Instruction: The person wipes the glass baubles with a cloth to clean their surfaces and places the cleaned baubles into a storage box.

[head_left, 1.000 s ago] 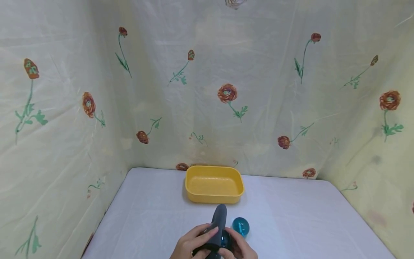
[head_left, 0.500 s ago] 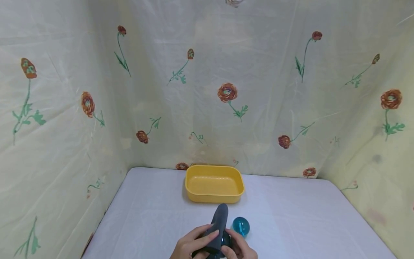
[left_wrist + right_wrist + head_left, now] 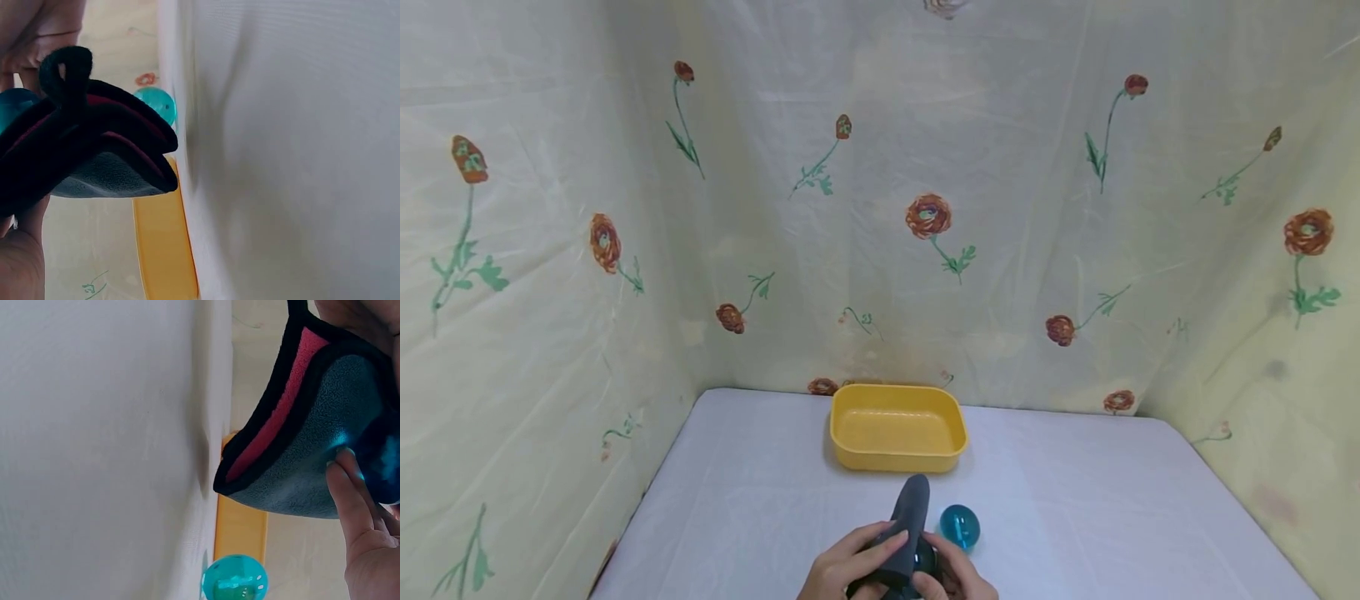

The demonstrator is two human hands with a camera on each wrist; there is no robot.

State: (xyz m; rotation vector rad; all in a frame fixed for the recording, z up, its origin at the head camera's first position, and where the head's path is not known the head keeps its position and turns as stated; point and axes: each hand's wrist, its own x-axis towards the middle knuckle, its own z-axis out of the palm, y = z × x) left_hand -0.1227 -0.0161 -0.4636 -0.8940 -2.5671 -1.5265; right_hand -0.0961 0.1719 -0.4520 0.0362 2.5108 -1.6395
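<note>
A folded cloth [image 3: 910, 510], dark grey with black edging, is gripped by my left hand [image 3: 850, 565] near the table's front. Pink lining and a black hanging loop show on the cloth [image 3: 337, 406] in the right wrist view. My right hand [image 3: 961, 575] holds a dark blue see-through ball [image 3: 927, 560] against the cloth's right side. Fingertips [image 3: 342, 456] of the right hand lie where ball and cloth meet. Cloth and hand cover much of that ball. On the table just beyond the right hand sits a second clear teal ball [image 3: 960, 527].
A yellow rectangular tray [image 3: 898, 461] stands at the back middle of the white-covered table [image 3: 760, 500], beyond the hands. Flower-printed curtains [image 3: 1000, 167] hang behind and along both sides of the table.
The right thumb has shifted slightly up over the held ball since the earliest frame. The cloth, left hand, teal ball and tray look nearly the same.
</note>
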